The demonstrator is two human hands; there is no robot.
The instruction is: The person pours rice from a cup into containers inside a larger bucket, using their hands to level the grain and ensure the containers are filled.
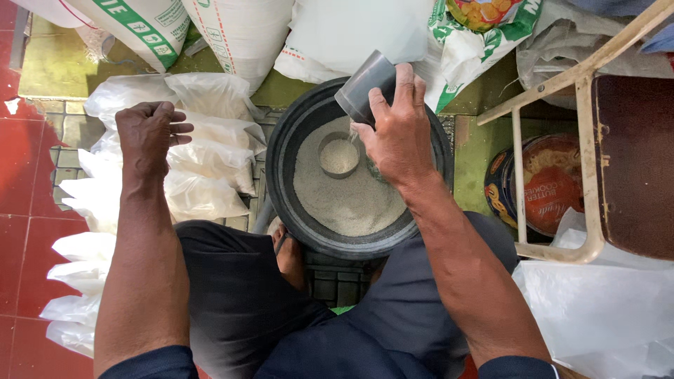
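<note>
My right hand (397, 130) grips a grey metal cup (365, 85), tilted mouth-down over a black round tub (281, 161) filled with white grain (351, 200). A small metal tin (339, 154), also full of grain, sits in the grain just below the cup. My left hand (149, 133) hovers to the left of the tub with fingers curled loosely, holding nothing, above a pile of filled clear plastic bags (203, 165).
Large woven sacks (242, 31) lean at the back. A round biscuit tin (544, 182) lies under a wooden chair (597, 140) on the right. More plastic bags (604, 309) lie at lower right and on the red tiled floor (17, 175) at left.
</note>
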